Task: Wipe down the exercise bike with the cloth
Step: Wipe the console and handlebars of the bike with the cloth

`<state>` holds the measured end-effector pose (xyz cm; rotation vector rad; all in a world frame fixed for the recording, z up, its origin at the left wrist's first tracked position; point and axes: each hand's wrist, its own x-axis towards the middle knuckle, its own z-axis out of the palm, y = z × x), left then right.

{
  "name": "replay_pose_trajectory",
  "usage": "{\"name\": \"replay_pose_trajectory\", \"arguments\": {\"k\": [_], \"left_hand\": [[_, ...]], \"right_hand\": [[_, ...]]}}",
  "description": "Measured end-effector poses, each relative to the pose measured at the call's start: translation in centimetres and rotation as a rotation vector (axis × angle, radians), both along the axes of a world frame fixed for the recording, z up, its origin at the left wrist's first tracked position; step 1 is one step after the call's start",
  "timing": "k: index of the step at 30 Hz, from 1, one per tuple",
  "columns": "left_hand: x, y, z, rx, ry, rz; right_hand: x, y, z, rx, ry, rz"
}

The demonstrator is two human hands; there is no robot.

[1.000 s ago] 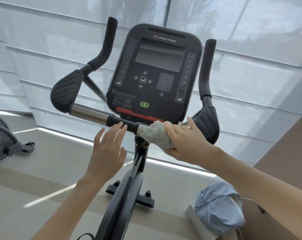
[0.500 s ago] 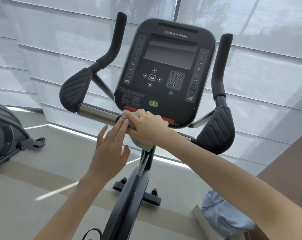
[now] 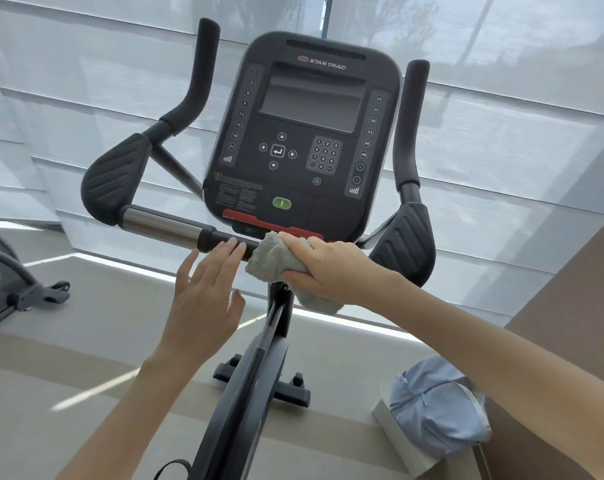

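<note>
Exercise bike (image 3: 245, 386) frame rises between my forearms; left hand (image 3: 203, 299) flat, fingers straight, holding nothing, fingertips touching the black section of the crossbar (image 3: 162, 226); cloth (image 3: 269, 261) just right of those fingertips, bunched over the crossbar's centre; right hand (image 3: 324, 268) grips the cloth from above, fingers curled round it, a loose tail hanging below the wrist; console (image 3: 304, 140) directly beyond, screen dark.

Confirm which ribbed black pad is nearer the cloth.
The right pad, just past the right hand gripping the cloth; the left pad lies farther off, beyond the chrome bar.
</note>
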<state>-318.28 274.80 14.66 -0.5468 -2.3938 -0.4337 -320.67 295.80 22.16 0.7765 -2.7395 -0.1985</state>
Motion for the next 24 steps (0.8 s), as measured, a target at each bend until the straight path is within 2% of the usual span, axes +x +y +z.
{"name": "replay_pose_trajectory", "arguments": {"k": [4, 9, 14, 18, 24], "left_hand": [[0.3, 0.3, 0.0, -0.051, -0.015, 0.039], [0.8, 0.5, 0.2, -0.085, -0.032, 0.069], [1.7, 1.0, 0.8, -0.131, -0.069, 0.115], [3.6, 1.6, 1.0, -0.168, -0.109, 0.177], [9.7, 2.7, 1.1, -0.169, -0.082, 0.351]], "right_hand": [[1.1, 1.6, -0.1, 0.082, 0.048, -0.018], [2.7, 2.4, -1.1, 0.16, 0.36, -0.008], [3.6, 3.9, -2.1, 0.104, 0.483, 0.071], [3.7, 5.1, -2.0, 0.064, 0.5, 0.241], [5.2, 5.7, -1.7, -0.175, 0.382, 0.56]]}}
